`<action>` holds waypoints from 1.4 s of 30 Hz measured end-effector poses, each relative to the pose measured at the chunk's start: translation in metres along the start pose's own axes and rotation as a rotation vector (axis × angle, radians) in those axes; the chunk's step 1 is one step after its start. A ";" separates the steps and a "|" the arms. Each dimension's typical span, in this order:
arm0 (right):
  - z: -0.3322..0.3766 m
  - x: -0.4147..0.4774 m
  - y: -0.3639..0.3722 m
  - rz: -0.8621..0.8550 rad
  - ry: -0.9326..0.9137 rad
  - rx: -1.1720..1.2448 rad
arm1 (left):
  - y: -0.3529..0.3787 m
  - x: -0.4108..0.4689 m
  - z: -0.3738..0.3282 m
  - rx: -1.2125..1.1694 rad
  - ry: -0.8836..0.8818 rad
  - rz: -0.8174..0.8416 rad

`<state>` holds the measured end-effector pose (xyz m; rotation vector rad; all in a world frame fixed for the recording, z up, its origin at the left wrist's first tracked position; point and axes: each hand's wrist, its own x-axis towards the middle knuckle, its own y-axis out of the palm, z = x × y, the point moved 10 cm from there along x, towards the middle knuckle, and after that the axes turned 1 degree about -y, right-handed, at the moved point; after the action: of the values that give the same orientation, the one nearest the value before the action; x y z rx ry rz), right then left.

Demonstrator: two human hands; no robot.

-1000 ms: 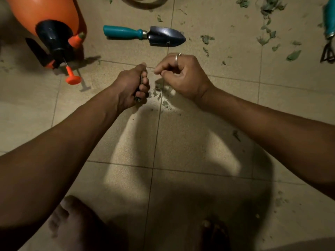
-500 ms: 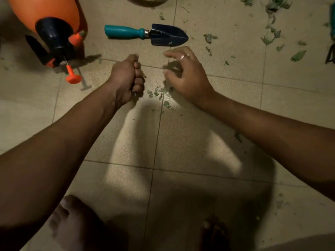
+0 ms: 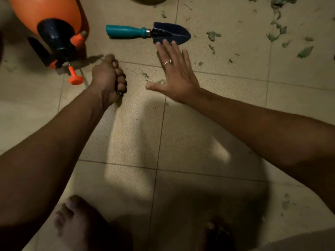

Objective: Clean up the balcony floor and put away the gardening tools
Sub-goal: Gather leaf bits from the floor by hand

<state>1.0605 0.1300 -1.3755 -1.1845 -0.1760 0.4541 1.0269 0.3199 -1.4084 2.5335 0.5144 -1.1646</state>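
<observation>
Short of the trowel [image 3: 150,32], the left hand [image 3: 108,78] keeps its grip clamped, probably on gathered leaf scraps [image 3: 118,92]. The right hand [image 3: 174,73], pinching a second ago, has spread its grip apart, fingertips reaching the trowel's blade, so tools look to come next. More scraps lie right of the trowel, uncollected.
</observation>
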 end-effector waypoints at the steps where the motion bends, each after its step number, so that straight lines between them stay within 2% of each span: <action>1: -0.003 0.005 -0.002 -0.020 0.024 0.003 | -0.001 0.000 0.001 0.001 0.003 0.004; 3: -0.001 0.007 -0.006 -0.053 0.007 0.038 | -0.001 0.001 0.001 -0.001 0.011 0.007; 5: 0.015 0.004 -0.009 -0.053 -0.118 0.110 | 0.000 0.001 0.000 0.009 0.022 -0.001; 7: 0.038 0.002 0.000 0.054 -0.253 0.144 | 0.001 0.000 -0.002 0.025 0.033 -0.009; 9: 0.060 0.002 0.013 0.188 -0.367 0.078 | 0.002 -0.001 -0.004 0.029 0.041 -0.011; 11: 0.071 0.003 0.015 0.250 -0.440 0.087 | 0.001 -0.002 -0.004 0.028 0.052 -0.007; 17: 0.043 -0.049 0.000 0.293 -0.559 0.266 | 0.000 -0.001 -0.005 0.039 0.067 0.011; 19: 0.030 -0.064 -0.006 0.257 -0.563 0.282 | 0.001 -0.001 -0.005 0.053 0.068 0.020; 22: -0.004 -0.060 -0.030 0.065 -0.433 0.287 | 0.004 0.001 -0.006 0.082 0.066 0.024; 27: -0.093 -0.027 -0.078 -0.329 0.096 0.315 | 0.013 -0.005 -0.007 0.216 0.100 0.036; 29: -0.119 -0.018 -0.084 -0.401 0.266 0.304 | 0.027 -0.009 -0.003 0.252 0.107 0.091; 31: -0.134 -0.012 -0.080 -0.384 0.371 0.270 | 0.044 -0.012 0.004 0.285 0.124 0.137; 36: -0.139 0.000 -0.070 -0.247 0.383 0.202 | 0.061 -0.014 0.006 0.335 0.169 0.138; 42: -0.086 -0.020 -0.047 -0.118 0.189 0.239 | 0.060 -0.009 0.006 0.280 0.113 0.150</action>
<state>1.0856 0.0343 -1.3624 -0.9704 -0.0268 0.2493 1.0438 0.2623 -1.3975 2.8305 0.1916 -1.1113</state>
